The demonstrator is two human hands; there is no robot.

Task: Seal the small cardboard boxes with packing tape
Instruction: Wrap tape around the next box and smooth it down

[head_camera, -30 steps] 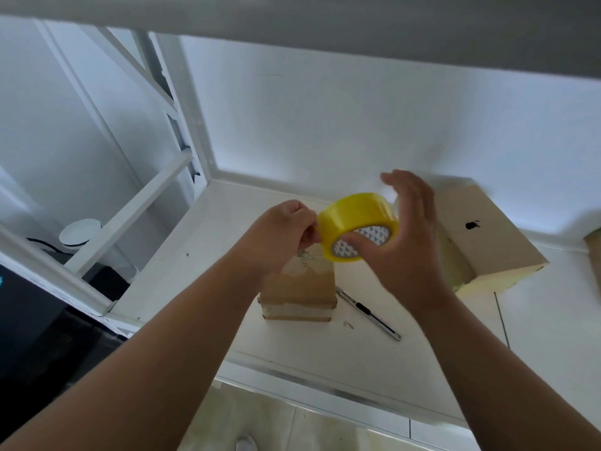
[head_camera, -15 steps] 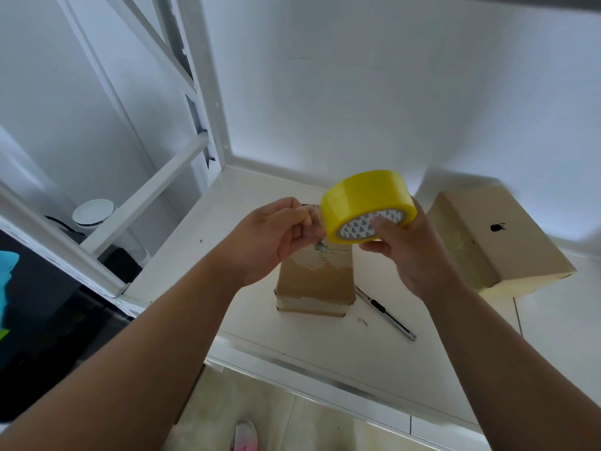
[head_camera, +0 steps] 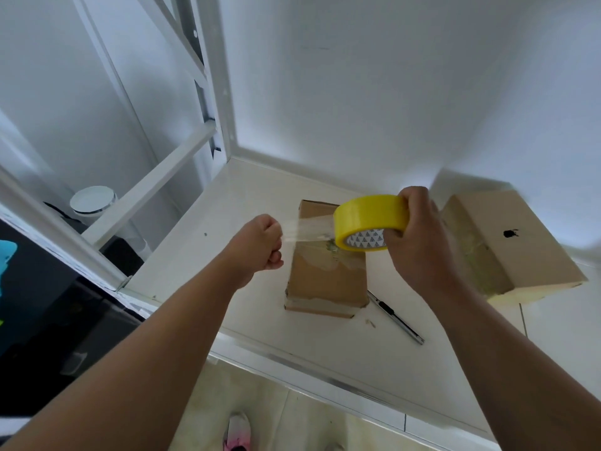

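As the hands part above the white shelf (head_camera: pixel 208 242), a clear strip of tape (head_camera: pixel 309 230) spans a gap that was closed half a second ago, when the left fingers were picking at the tape's end right against the roll. At left, the left hand (head_camera: pixel 260 242) is curled into a fist and pinches the strip's free end. The strip runs taut to the yellow tape roll (head_camera: pixel 370 216), which has moved to the right. The right hand (head_camera: pixel 419 236) grips the roll, fingers wrapped over the rim and thumb at the patterned core. Below the strip and the roll, between the two forearms, the small cardboard box (head_camera: pixel 325 281) stands on the shelf with ragged tape remnants on its top; the strip appears to hang above it without touching. Just beside the box's near right corner lies a utility knife (head_camera: pixel 395 319), and farther right sits a second box (head_camera: pixel 520 242) bearing a dark logo. With the tape's end found and a length drawn out, the sealing step looks properly under way. Laying the strip along the box top and cutting it seems the likely next call.
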